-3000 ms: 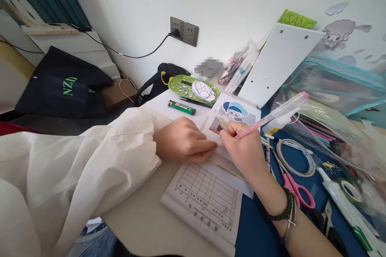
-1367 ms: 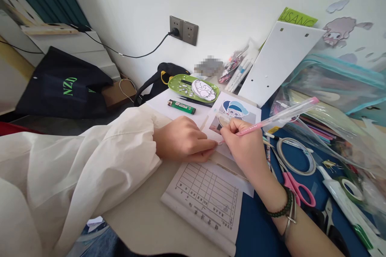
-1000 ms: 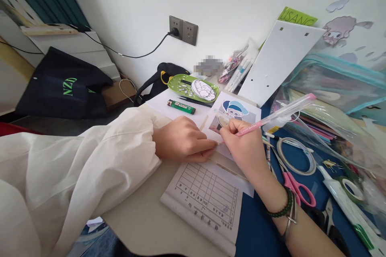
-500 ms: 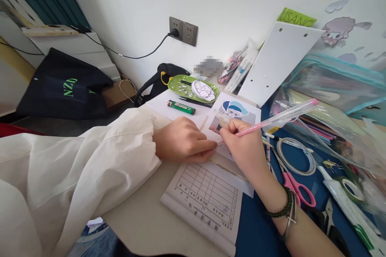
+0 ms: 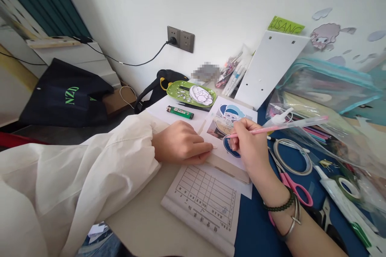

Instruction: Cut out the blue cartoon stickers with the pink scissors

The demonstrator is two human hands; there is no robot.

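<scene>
My right hand point(image 5: 251, 144) holds a slim pink pen point(image 5: 271, 128) in a writing grip, its tip just above a sheet with blue and grey cartoon pictures point(image 5: 231, 113). Resting on the white paper left of the pictures is my left hand point(image 5: 182, 143), fingers closed and pointing right; a tiny pale piece point(image 5: 214, 147) lies at its fingertip, and whether the fingers grip anything is hidden. A green lighter point(image 5: 180, 112) lies behind the left hand. Below the hands is a printed form pad point(image 5: 202, 204).
Behind stands a green tray point(image 5: 177, 95) with a paper cutout. At right lie pink scissors point(image 5: 297, 190), a tape roll point(image 5: 294, 156), black scissors point(image 5: 327, 219), a white tube point(image 5: 343, 200) and clear pouches point(image 5: 328, 84). A white stand point(image 5: 268, 68) leans at the back.
My right hand with the pen has lifted off the spot by my left fingertip and moved right, uncovering a blue round picture. My left hand stays nearly in place.
</scene>
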